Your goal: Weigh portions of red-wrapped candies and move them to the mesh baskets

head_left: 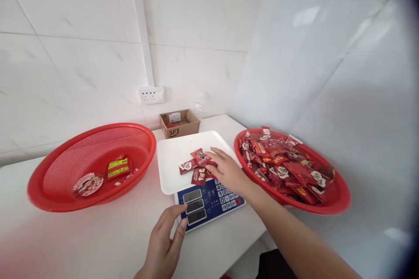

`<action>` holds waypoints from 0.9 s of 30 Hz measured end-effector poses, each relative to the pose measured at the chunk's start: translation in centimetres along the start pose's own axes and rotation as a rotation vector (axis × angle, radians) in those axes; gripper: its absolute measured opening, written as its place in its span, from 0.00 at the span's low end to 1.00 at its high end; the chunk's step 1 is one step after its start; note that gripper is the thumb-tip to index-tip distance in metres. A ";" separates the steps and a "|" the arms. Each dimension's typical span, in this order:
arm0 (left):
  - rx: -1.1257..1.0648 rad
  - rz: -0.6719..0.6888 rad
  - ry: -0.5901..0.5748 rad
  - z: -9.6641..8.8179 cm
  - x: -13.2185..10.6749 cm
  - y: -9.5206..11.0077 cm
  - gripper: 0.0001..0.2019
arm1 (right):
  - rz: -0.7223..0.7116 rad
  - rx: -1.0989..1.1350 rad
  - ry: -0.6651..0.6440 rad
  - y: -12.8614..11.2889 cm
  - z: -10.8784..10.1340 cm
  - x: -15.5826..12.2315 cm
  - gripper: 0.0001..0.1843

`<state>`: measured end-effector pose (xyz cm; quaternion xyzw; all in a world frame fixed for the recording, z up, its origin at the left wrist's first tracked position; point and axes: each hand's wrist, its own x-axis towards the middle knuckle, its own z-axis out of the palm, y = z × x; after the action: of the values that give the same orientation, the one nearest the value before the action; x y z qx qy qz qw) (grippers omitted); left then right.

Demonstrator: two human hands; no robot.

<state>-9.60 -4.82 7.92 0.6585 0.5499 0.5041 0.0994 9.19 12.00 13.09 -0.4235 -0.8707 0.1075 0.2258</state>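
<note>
Everything here sits around the digital scale, so going left to right from it. Left of the scale is a red mesh basket holding one round printed packet, a red pack with two yellow label strips (could be two stacked, can't really tell), and a small scrap of wrapper. At the scale's front edge the left hand is open and relaxed, gripping nothing, with its fingers up by the display. On the white weighing tray I count three clear red snack packets, plus at least one more partly hidden under the right hand. That hand is open and flat, fingertips on the pile, not clearly gripping anything. Right of the scale is a red basket heaped with red packets, way too many to count.

Main risks: fingers resting on the tray could throw off the reading, a bump from the left hand could shift the scale, and packets could slide off the tray or spill from the heaped basket.
</note>
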 end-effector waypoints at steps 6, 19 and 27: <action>0.007 0.018 -0.051 0.1 -0.5 -0.5 0.11 | 0.386 -0.243 0.099 8.1 -5.8 -4.5 0.24; 0.007 -0.002 -0.067 0.4 -0.6 -1.1 0.10 | 0.486 -0.467 -0.074 10.6 -7.5 -8.5 0.22; -0.052 0.016 -0.031 0.4 -0.2 0.1 0.10 | 0.368 -0.251 0.321 7.8 -6.5 -5.6 0.22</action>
<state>-9.17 -4.88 7.71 0.6678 0.5296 0.5089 0.1207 20.76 12.38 14.10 -0.6110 -0.7386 -0.0305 0.2833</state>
